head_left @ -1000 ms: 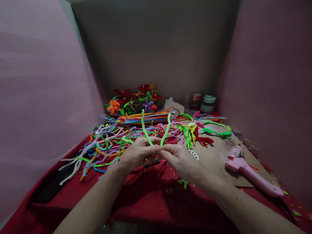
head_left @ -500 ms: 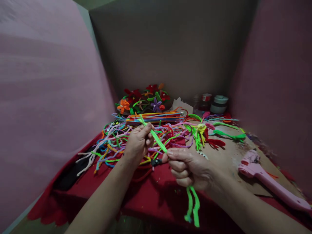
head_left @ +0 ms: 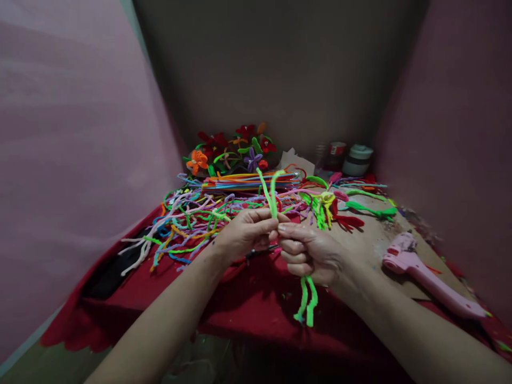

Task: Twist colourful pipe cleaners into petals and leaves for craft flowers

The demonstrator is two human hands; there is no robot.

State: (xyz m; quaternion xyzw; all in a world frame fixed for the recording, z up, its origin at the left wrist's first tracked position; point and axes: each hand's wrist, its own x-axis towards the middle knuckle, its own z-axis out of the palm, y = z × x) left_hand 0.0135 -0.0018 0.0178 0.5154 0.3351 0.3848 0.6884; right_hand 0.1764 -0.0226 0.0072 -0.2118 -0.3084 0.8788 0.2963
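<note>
Head | left hand (head_left: 250, 230), right hand (head_left: 311, 254) pinch green stems (head_left: 273, 200) | cloth edge (head_left: 244, 322) near

From my end, the head view shows me the left hand (head_left: 250, 232) and right hand (head_left: 310, 253) close together, left of the pink glue gun (head_left: 434, 282), fingers pinching bright green fuzzy stems (head_left: 273, 200) that fork above and dangle below. Farther left of the glue gun I see a multicoloured tangle (head_left: 194, 221); beneath the glue gun, cardboard (head_left: 372, 234); beyond the glue gun, a lidded jar (head_left: 358, 162).
</note>
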